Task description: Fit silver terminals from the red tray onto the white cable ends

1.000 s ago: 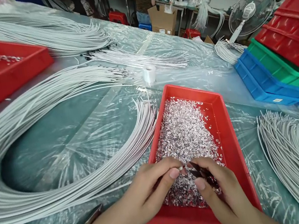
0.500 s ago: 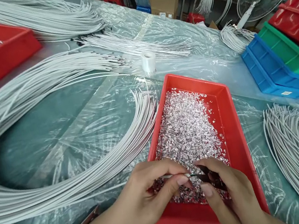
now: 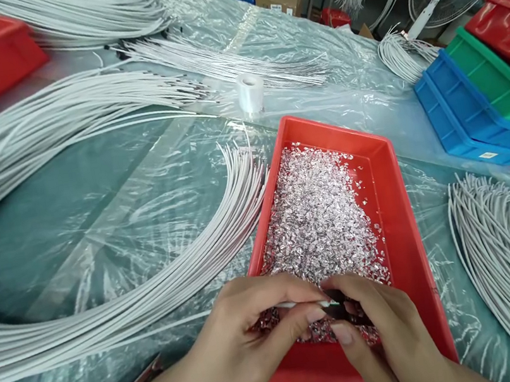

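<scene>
Red tray (image 3: 400,233): heaped silvery bits (image 3: 320,213). Left hand (image 3: 251,329) pinching white cable (image 3: 287,305); right hand (image 3: 393,317) gripping dark tool (image 3: 337,311).

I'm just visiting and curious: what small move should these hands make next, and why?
Perhaps squeeze the right hand to close its dark tool: the left hand pinches a white cable, whose tip seems to lie within the tool's opening.
</scene>
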Demonstrator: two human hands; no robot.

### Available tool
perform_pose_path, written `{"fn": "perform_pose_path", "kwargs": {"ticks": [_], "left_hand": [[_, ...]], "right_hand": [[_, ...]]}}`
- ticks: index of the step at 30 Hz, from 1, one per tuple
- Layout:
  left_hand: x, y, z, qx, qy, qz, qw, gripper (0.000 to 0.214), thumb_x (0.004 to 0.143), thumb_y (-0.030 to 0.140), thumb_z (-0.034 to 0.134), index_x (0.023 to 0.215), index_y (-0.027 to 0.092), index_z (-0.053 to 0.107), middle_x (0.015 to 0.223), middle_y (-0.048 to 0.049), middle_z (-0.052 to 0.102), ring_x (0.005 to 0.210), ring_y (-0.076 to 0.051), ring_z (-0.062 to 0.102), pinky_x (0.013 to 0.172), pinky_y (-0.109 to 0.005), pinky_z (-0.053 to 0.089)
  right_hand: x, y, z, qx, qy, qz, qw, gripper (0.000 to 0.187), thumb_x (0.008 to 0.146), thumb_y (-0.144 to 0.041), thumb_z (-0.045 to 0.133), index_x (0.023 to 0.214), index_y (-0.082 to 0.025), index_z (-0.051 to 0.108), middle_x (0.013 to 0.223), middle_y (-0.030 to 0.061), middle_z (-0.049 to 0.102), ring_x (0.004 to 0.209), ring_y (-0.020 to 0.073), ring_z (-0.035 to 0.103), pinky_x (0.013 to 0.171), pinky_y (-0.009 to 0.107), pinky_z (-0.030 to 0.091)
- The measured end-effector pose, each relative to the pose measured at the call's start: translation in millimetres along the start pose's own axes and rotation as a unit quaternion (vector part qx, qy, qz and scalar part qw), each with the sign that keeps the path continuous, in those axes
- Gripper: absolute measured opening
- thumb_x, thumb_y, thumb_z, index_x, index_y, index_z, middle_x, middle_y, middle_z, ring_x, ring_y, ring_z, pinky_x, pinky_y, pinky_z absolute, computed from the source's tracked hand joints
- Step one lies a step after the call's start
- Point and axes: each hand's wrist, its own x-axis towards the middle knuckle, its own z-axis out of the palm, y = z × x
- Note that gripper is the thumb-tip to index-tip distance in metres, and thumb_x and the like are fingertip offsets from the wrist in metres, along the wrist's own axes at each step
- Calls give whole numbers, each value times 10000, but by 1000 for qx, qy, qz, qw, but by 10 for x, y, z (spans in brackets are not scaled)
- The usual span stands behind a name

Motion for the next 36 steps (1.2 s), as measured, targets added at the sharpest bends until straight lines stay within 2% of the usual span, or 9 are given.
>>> {"fn": "perform_pose_path", "kwargs": {"ticks": [7,12,17,26,29,33,36], "left_hand": [[-19,-1,2,18,-2,5,1000,136,861,74,595,855,200,648,749,67,723,637,-33,674,642,-48,498],[-16,3,13,64,18,32,997,116,860,97,612,873,208,643,757,75,729,668,-31,683,675,-47,494],[-21,-5,21,78,14,41,996,82,881,129,607,893,205,636,762,65,735,665,-43,693,663,-61,510],[-120,-48,24,161,1,74,984,70,945,175,525,959,198,590,809,7,734,686,-120,703,611,-187,520],[-140,-53,30,169,-8,75,983,80,948,163,510,982,197,575,831,0,729,696,-121,699,642,-195,523],[-157,-46,23,188,-17,85,978,103,954,142,480,1001,194,555,844,-14,718,697,-125,688,641,-200,523],[-166,-43,12,195,-16,110,974,115,951,114,465,1016,170,542,822,-25,709,657,-122,673,623,-204,520]], "right_hand": [[-3,3,-5,-15,-6,-14,1000,228,1002,-307,282,1084,-183,456,815,51,696,628,168,659,518,277,505],[-3,-17,5,-2,-22,-6,1000,215,994,-282,286,1092,-187,453,830,53,702,643,174,674,510,276,518],[-12,-53,-10,33,-34,27,998,183,988,-280,314,1076,-223,464,792,21,710,630,159,684,541,246,552],[-38,-90,-53,113,-88,112,983,301,973,-315,344,1133,-189,565,867,72,734,745,192,719,659,267,611],[-19,-85,-64,138,-106,122,977,287,955,-289,372,1146,-201,567,826,60,733,725,195,719,653,262,613],[-4,-69,-85,108,-113,113,981,301,926,-260,436,1201,-240,556,787,37,738,656,201,714,580,252,604],[4,-63,-95,102,-117,95,983,343,942,-284,419,1264,-239,529,794,28,736,638,187,710,552,228,591]]}}
